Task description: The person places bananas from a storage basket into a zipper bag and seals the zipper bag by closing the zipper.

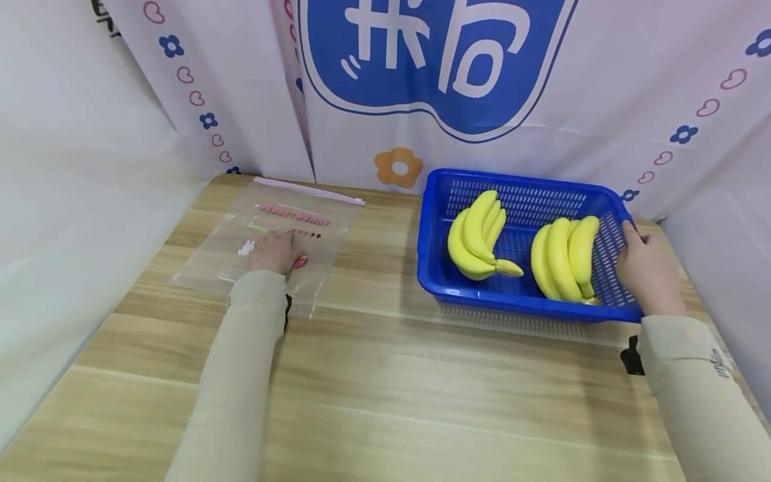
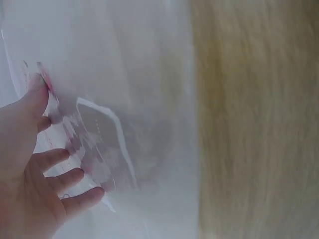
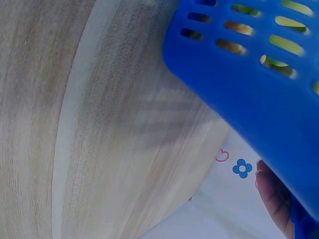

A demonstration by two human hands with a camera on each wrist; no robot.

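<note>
A clear plastic zip bag [image 1: 328,251] with pink lettering and a pink slider strip lies flat on the left of the table. My left hand [image 1: 276,253] rests on its middle; in the left wrist view the fingers of that hand [image 2: 25,199] are spread against the film. On the right is a blue plastic basket [image 1: 512,304] holding two bunches of yellow bananas, one bunch [image 1: 476,234] at its left and another [image 1: 560,258] at its right. My right hand [image 1: 650,271] grips the basket's right rim. In the right wrist view, the basket's end appears raised off the table.
The wood-grain table [image 1: 385,402] extends in front of the bag and basket. A printed white curtain [image 1: 349,147] hangs along its back edge. White sheeting [image 1: 72,201] borders the left side, and a pale wall or sheet [image 1: 717,234] the right.
</note>
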